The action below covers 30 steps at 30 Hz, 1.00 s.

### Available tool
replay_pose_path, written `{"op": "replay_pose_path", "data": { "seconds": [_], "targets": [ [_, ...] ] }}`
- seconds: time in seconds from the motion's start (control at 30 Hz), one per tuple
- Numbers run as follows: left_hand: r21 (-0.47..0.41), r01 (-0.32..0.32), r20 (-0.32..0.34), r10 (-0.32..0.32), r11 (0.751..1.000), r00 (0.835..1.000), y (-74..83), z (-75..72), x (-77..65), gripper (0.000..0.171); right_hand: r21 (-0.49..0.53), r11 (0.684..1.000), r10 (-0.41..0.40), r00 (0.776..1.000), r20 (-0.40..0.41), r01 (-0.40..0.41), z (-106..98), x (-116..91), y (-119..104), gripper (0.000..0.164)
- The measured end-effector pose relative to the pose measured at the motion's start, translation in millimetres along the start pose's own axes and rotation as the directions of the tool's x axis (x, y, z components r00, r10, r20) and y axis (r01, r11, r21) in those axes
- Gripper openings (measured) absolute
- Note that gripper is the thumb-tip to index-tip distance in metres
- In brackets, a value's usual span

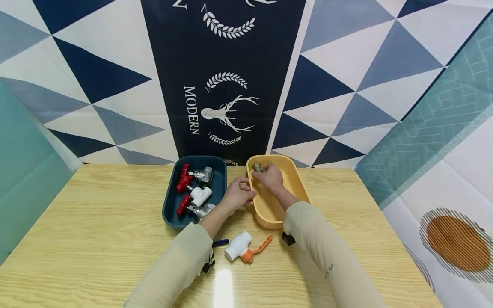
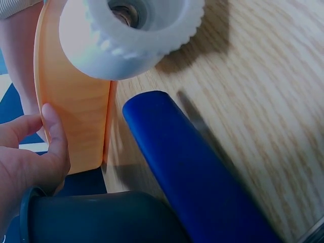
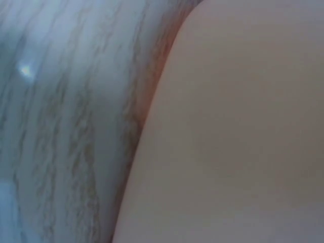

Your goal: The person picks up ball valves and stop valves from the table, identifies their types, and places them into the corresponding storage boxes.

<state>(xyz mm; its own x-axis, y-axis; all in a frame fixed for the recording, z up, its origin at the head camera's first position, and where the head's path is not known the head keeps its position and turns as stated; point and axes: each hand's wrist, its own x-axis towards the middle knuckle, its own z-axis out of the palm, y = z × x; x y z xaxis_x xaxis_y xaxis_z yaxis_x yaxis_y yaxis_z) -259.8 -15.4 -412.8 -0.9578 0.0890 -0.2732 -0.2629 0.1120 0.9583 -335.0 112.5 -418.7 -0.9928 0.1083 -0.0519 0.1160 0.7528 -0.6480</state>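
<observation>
Dark panel [image 1: 227, 60]: MODERN [image 1: 191, 110], white capitals turned sideways, beside a deer-head emblem [image 1: 216, 113]
Panel's top: one white letter N [image 1: 179, 4], the rest cut off
Right sleeve [image 1: 321, 239]: dark marks [image 1: 329, 270], too small to read

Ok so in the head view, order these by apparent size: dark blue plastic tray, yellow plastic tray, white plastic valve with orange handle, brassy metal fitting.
Dark blue plastic tray and yellow plastic tray: too alike to rank.
White plastic valve with orange handle.
Brassy metal fitting, partly covered by the right hand.
</observation>
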Motion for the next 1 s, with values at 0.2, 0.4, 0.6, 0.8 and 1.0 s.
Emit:
{"op": "replay_pose_path", "data": {
  "seconds": [0.2, 0.4, 0.6, 0.8, 1.0],
  "targets": [
    [-0.001, 0.004, -0.002, -0.004, 1.000, 1.000, 0.9, 0.1, -0.1, 0.049, -0.009, 1.000, -0.007, 1.000, -0.002, 0.007, 2.9, 2.0, 0.1, 0.046],
    [0.007, 0.015, -0.007, -0.015, 1.000, 1.000, 3.0, -0.3, -0.7, 0.049, -0.016, 1.000, -0.012, 1.000, -0.004, 0.012, 2.8, 3.1, -0.5, 0.043],
    [0.000, 0.022, -0.003, -0.022, 1.000, 1.000, 2.2, -0.6, 0.2, 0.050, -0.016, 1.000, -0.014, 1.000, -0.004, 0.014, 3.9, 4.2, -0.6, 0.042],
    [0.007, 0.016, 0.000, -0.016, 1.000, 1.000, 1.7, -0.8, -0.1, 0.050, -0.019, 1.000, -0.019, 1.000, -0.008, 0.019, 6.5, 6.0, -0.1, 0.033],
    [0.000, 0.021, 0.005, -0.021, 1.000, 1.000, 1.6, -0.8, -0.6, 0.050, -0.034, 0.999, -0.019, 1.000, -0.007, 0.019, 7.1, 4.6, -0.9, 0.032]
  ]
}}
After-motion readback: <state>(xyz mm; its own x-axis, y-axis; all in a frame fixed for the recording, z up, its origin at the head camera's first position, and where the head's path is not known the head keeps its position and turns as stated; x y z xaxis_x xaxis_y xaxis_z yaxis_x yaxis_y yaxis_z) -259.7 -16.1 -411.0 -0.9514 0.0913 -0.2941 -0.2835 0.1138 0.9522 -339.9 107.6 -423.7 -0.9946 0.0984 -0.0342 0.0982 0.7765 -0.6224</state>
